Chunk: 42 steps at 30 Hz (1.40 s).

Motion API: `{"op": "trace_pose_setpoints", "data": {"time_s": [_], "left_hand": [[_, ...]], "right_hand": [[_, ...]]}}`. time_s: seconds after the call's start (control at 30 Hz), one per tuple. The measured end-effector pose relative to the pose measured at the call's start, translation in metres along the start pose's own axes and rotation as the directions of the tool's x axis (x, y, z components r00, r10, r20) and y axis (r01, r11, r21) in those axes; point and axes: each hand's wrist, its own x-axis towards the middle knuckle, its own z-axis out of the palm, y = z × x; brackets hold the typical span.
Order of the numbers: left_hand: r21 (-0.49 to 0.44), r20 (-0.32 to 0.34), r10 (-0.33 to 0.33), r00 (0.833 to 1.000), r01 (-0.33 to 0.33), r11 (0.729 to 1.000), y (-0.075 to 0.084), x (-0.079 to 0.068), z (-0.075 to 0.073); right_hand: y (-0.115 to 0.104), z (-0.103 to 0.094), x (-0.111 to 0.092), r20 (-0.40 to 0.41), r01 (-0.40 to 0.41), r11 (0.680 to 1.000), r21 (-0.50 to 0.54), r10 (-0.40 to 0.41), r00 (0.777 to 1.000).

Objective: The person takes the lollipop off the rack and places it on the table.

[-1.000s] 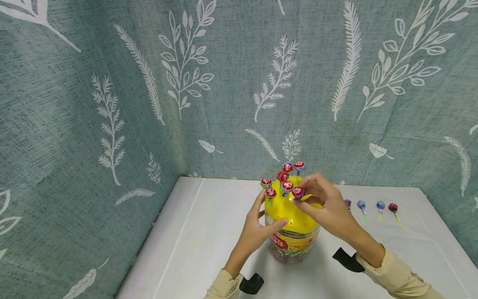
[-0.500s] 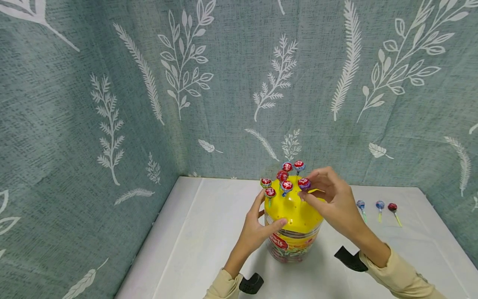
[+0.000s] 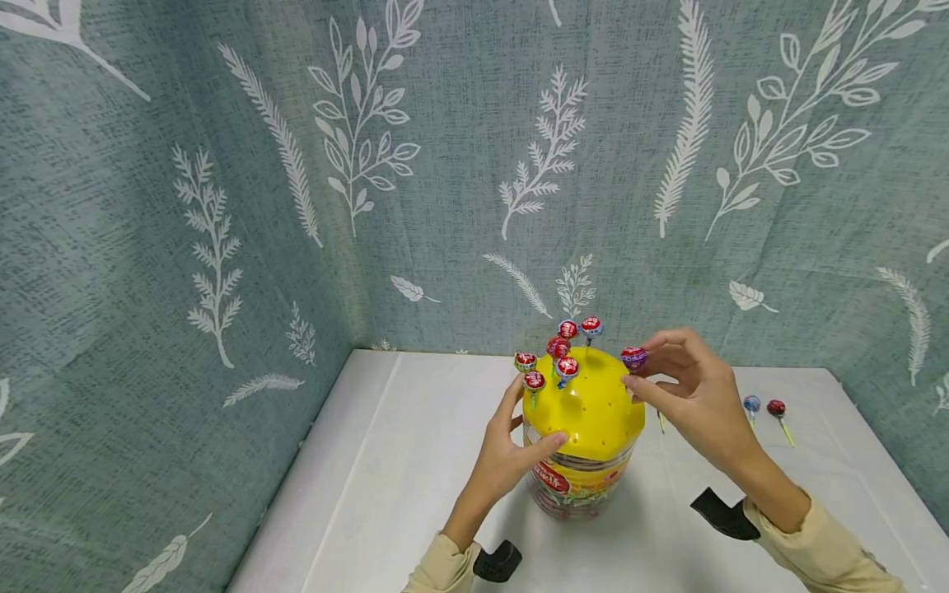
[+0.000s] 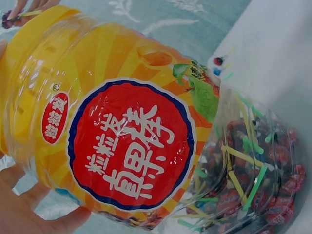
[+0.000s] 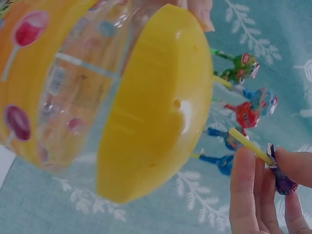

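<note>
My right hand (image 3: 693, 399) pinches a purple-wrapped lollipop (image 3: 633, 359) just right of the yellow domed lid (image 3: 596, 416) of a clear candy jar (image 3: 563, 504). In the right wrist view, the yellow stick (image 5: 251, 145) points toward the lid, apart from it. Several lollipops (image 3: 567, 368) stand upright in small holes at the lid's back and left. My left hand (image 3: 504, 449) holds the jar at the lid's left, thumb on top and fingers round the side. Through the jar's wall, loose lollipops (image 4: 280, 212) show inside.
On the white table (image 3: 415, 461) to the right lie a blue lollipop (image 3: 752, 403) and a red one (image 3: 776, 408). A yellow stick end (image 3: 661, 422) shows beside my right hand, its other end hidden. Patterned cloth (image 3: 460, 165) hangs behind and at the left.
My right hand has moved to the right with the purple lollipop, from over the lid to its right edge. It now covers more of the lollipops on the table. The left hand stays put.
</note>
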Motion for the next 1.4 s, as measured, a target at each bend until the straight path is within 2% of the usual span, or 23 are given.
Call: {"op": "trace_pose_setpoints", "data": {"time_s": [0.17, 0.47, 0.83, 0.97, 1.1, 1.4], "left_hand": [[0.001, -0.003, 0.006, 1.000, -0.006, 1.000, 0.000, 0.000, 0.000], [0.015, -0.011, -0.003, 1.000, 0.003, 1.000, 0.000, 0.000, -0.001], [0.008, -0.008, 0.002, 1.000, -0.002, 1.000, 0.000, 0.000, -0.001], [0.004, -0.007, 0.010, 1.000, -0.010, 1.000, 0.000, 0.000, -0.001], [0.002, -0.006, 0.014, 1.000, -0.014, 1.000, 0.000, 0.000, 0.000], [0.006, -0.007, 0.003, 1.000, -0.003, 1.000, -0.001, 0.000, 0.001]], "right_hand": [[0.006, -0.007, -0.007, -0.020, -0.076, 0.997, 0.023, 0.077, 0.997], [0.020, -0.018, -0.019, -0.017, -0.124, 0.990, 0.069, 0.125, 0.992], [0.045, -0.031, -0.036, -0.020, -0.239, 0.971, 0.020, 0.239, 0.971], [0.056, -0.031, -0.043, -0.015, -0.271, 0.962, 0.030, 0.271, 0.962], [0.067, -0.028, -0.050, 0.010, -0.317, 0.948, 0.029, 0.317, 0.949], [0.090, -0.018, -0.065, 0.039, -0.440, 0.897, 0.025, 0.439, 0.898]]}}
